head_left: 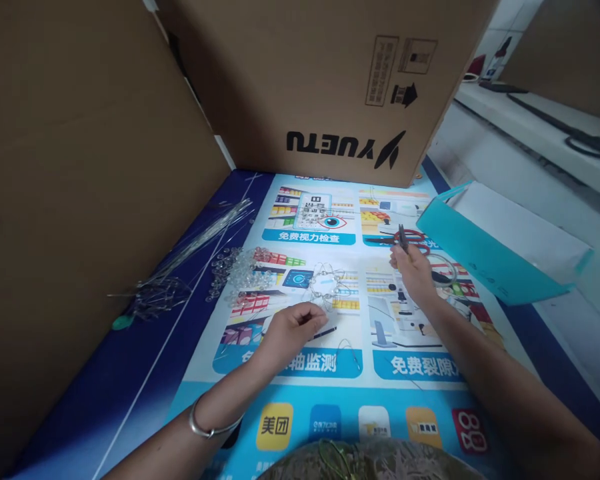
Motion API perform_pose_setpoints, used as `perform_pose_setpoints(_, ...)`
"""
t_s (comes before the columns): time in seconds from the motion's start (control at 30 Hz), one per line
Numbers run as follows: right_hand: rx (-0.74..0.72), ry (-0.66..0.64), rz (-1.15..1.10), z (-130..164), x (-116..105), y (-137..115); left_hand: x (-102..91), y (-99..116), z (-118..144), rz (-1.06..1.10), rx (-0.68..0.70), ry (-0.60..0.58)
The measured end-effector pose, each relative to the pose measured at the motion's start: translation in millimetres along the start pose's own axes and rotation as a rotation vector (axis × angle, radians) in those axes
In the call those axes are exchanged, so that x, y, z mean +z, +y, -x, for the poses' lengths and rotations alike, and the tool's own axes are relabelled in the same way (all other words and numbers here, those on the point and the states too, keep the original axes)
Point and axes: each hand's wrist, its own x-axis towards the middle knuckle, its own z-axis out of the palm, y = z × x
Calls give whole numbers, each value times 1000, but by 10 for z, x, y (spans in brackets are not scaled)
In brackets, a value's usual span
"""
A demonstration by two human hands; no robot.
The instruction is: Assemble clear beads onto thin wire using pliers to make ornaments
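Note:
My left hand [297, 330] is over the printed mat with thumb and fingers pinched together; anything between them is too small to make out. Just beyond its fingertips lies a ring of clear beads [325, 285] with thin wire loops standing out around it. My right hand [414, 270] is closed at a pair of scissors [416, 239] with red handles and dark blades pointing left. A grey pointed piece rises above its fingers, and I cannot tell if it belongs to the scissors. A coil of pale wire [447, 268] lies beside this hand.
Loose clear beads [245, 272] lie left of the ring. Farther left are a bundle of thin wires [205, 237] and a tangled wire piece [160, 297]. A teal open box [495, 247] stands at the right. Tall cardboard [320, 87] walls the back and left.

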Motion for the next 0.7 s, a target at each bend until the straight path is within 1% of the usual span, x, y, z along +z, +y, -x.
perform_pose_setpoints(0.1,-32,173,-113,-47,9,61,39,17,-38,-52,8,-15)
perform_pose_setpoints(0.17,-52,227,-172,-70,18,86,78,68,-86,-160,54,-47)
perform_pose_setpoints(0.23,-70,256,-222,-85,27,99,125,154,-167,-329,115,-88)
perform_pose_setpoints(0.33,-91,272,-270,-93,48,109,225,316,-369,-570,211,-121)
perform_pose_setpoints(0.4,-98,272,-279,-96,69,122,327,415,-540,-725,271,-121)
perform_pose_setpoints(0.5,-100,269,-259,-103,101,158,531,509,-780,-940,314,-114)
perform_pose_setpoints(0.57,-99,264,-229,-105,115,183,650,539,-886,-1002,326,-149)
perform_pose_setpoints(0.63,-101,246,-182,-101,111,187,675,566,-938,-1016,333,-164)
perform_pose_setpoints(0.67,-104,229,-152,-97,100,176,630,583,-944,-1017,337,-166)
perform_pose_setpoints(0.7,-109,207,-117,-92,82,155,541,604,-935,-1017,339,-161)
